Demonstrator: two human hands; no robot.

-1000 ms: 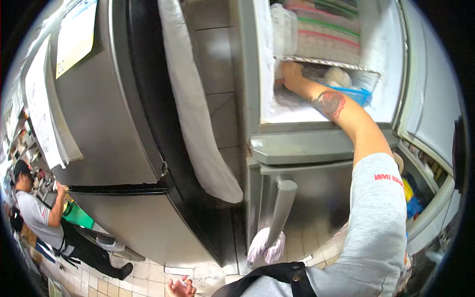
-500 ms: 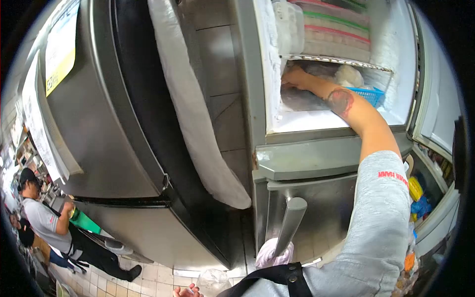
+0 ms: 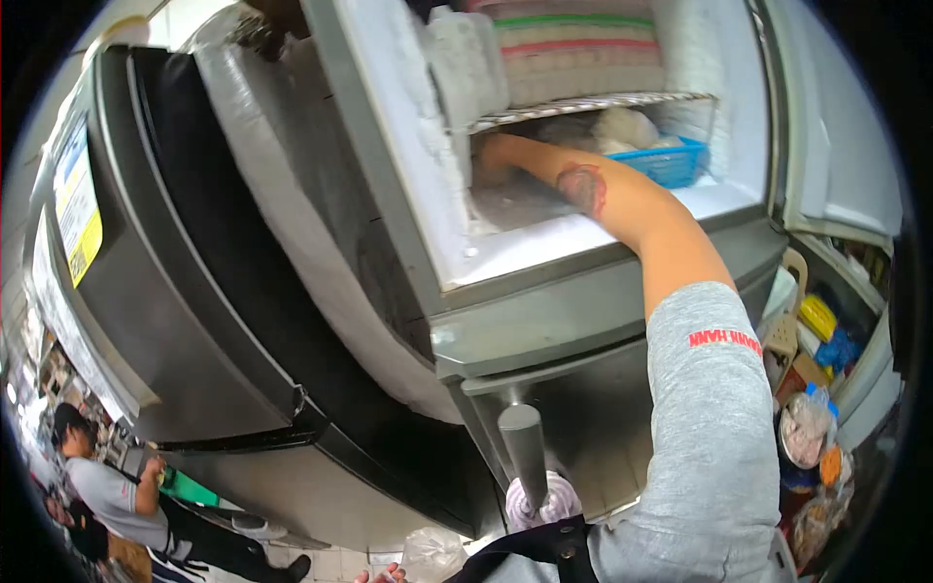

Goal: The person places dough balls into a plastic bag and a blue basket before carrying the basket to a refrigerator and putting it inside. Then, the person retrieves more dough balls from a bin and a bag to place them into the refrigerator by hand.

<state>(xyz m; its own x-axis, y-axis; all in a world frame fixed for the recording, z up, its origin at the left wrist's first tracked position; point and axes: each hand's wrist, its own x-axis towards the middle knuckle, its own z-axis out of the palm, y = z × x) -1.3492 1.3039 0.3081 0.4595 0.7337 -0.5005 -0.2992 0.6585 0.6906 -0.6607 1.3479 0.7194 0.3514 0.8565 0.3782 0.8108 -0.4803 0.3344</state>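
Note:
My right arm reaches into the lower compartment of an open, frosted freezer (image 3: 530, 255). Deep in its left part is my right hand (image 3: 498, 155), under the wire shelf (image 3: 603, 101); shadow and blur hide its fingers. Beside the forearm sits a blue basket (image 3: 671, 165) with a pale round bundle (image 3: 625, 128) in it. Above the shelf are stacked containers (image 3: 583, 73) with red and green edges. At the bottom edge of the view, only the curled fingertips of my left hand (image 3: 384, 574) show, closed on a clear plastic bag (image 3: 428, 554).
A freezer door (image 3: 841, 126) hangs open at right. Below it are shelves with a yellow item (image 3: 818, 317) and bagged goods (image 3: 809, 428). A vertical handle (image 3: 526, 452) juts out from the lower door. Another steel fridge (image 3: 194, 321) stands left; a co-worker (image 3: 117, 486) is at lower left.
The view has turned and shifted, so the freezer sits further left and tilted. My right hand is still inside the compartment, now deeper in shadow. The plastic bag remains by my left hand.

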